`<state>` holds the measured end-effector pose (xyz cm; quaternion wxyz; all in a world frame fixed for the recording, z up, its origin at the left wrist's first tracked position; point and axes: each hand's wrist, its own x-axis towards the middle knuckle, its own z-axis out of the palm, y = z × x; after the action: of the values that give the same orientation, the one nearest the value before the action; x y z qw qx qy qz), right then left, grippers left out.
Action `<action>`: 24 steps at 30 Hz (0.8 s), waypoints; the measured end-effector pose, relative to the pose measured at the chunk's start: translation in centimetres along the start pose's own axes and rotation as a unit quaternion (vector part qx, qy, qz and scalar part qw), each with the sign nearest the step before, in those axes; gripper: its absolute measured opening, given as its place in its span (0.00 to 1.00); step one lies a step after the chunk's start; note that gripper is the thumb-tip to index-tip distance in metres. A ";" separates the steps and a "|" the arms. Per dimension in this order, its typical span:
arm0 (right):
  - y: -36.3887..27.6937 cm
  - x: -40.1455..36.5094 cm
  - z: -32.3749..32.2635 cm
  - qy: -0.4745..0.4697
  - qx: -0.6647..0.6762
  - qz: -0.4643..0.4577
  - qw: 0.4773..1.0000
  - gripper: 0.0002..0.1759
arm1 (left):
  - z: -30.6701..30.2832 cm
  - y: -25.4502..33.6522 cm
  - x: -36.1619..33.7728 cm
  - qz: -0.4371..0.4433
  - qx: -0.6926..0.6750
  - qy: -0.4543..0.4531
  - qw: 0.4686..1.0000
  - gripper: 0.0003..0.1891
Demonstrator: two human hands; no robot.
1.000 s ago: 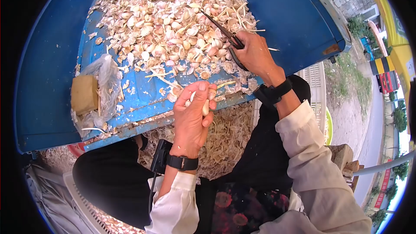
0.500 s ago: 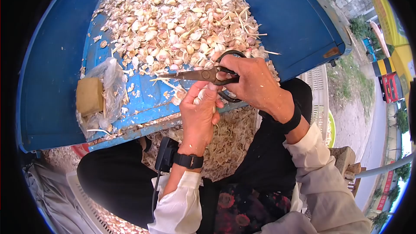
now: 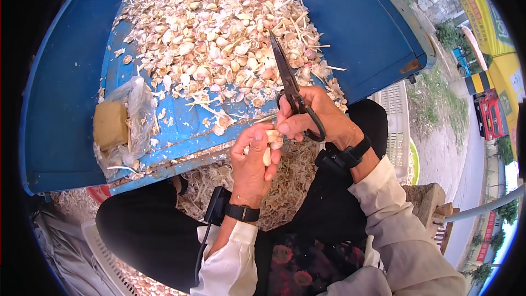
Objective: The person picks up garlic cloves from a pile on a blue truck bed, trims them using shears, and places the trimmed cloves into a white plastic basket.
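Note:
Several garlic cloves (image 3: 267,156) are gripped in my left hand (image 3: 253,159), its fingers curled round them just off the front edge of the blue metal bed. My right hand (image 3: 320,114) keeps a pair of dark scissors (image 3: 290,85) in its palm, blades pointing up and away. The right thumb and forefinger reach to the cloves and seem to touch them. Beyond both hands lies a wide heap of garlic cloves (image 3: 219,38) mixed with skins and dry stalks.
A tan block (image 3: 110,125) sits by a clear plastic bag (image 3: 139,109) at the left of the blue bed (image 3: 181,111). Skins (image 3: 290,181) cover the ground between my legs. A white crate (image 3: 395,123) stands at the right, with a wooden block (image 3: 422,203) nearby.
The scissors have swung from pointing left across my left hand to pointing up and away. My right thumb and forefinger have come down to the cloves, and my left hand sits slightly lower.

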<state>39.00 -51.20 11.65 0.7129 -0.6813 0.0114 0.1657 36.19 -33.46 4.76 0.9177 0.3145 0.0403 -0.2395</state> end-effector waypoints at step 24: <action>0.6 8.4 -2.2 0.270 -0.506 -0.065 0.817 0.11 | -0.8 2.1 0.9 -0.051 -0.217 0.039 0.974 0.10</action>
<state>47.27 -51.50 8.90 0.2452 -0.9626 0.0731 -0.0894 38.02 -31.99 5.10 0.9482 0.1149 0.1434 -0.2590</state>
